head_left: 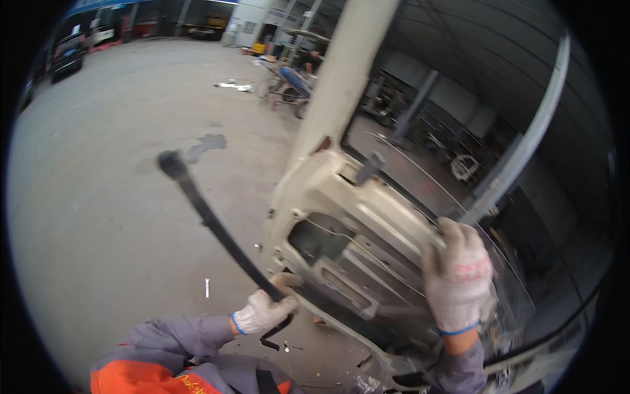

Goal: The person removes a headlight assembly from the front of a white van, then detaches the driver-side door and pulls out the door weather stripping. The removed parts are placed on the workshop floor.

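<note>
My left hand [266, 310], in a white knit glove with a blue cuff, is closed around a long black strip [226, 240]. The strip is slightly curved and slants up to the left, its far end blurred and wider; a short bent end shows below my fist. To its right stands a cream vehicle door [328, 190] with its inner panel bare, showing cut-outs and a thin pale cable [367, 253]. My right hand [458, 276], gloved alike, has its fingers bent over the door's upper edge below the window opening. Its fingertips are partly hidden.
A wrench [207, 289] lies on the concrete floor at left, beyond it a dark stain [207, 146]. A grey metal post [525, 148] rises at right. Farther off are a three-wheeled cart [292, 85], a person beside it, and a dark parked car [68, 54].
</note>
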Demonstrator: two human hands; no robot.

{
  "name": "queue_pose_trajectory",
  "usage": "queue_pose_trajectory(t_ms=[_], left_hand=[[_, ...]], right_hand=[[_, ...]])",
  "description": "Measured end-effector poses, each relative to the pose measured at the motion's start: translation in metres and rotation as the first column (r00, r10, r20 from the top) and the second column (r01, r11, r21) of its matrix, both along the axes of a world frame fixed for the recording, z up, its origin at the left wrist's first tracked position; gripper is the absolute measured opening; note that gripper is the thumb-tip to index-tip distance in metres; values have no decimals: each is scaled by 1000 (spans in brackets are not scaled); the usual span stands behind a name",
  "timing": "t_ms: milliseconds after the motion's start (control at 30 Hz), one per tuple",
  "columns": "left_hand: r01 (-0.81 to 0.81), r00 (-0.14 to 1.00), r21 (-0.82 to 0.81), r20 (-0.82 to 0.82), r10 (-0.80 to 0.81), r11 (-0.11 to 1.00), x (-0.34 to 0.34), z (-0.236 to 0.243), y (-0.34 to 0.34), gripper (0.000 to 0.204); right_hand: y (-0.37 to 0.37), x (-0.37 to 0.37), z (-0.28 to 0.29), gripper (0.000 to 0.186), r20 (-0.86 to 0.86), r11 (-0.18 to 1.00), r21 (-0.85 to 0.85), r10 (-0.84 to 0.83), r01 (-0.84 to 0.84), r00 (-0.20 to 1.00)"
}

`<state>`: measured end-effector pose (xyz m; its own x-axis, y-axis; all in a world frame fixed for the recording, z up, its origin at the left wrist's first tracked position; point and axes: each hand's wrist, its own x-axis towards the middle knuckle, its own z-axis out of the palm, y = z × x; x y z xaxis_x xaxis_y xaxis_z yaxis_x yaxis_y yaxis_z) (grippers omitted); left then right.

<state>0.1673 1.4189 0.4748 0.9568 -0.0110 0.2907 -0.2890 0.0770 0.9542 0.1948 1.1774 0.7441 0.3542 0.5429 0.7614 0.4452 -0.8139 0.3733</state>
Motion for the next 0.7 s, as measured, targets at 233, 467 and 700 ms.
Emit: queue_pose_trajectory(t_ms=[233, 467, 700], left_hand=[[93, 992, -48, -85, -97, 995, -12, 9, -11, 37], [125, 987, -44, -96, -129, 991, -23, 6, -21, 40], [117, 980, -40, -154, -122, 992, -23, 12, -15, 39]], right_hand=[[-26, 20, 9, 22, -46, 993, -101, -68, 63, 997], [-30, 36, -4, 10, 171, 998, 49, -55, 48, 984], [-12, 18, -12, 10, 22, 994, -24, 109, -109, 994]])
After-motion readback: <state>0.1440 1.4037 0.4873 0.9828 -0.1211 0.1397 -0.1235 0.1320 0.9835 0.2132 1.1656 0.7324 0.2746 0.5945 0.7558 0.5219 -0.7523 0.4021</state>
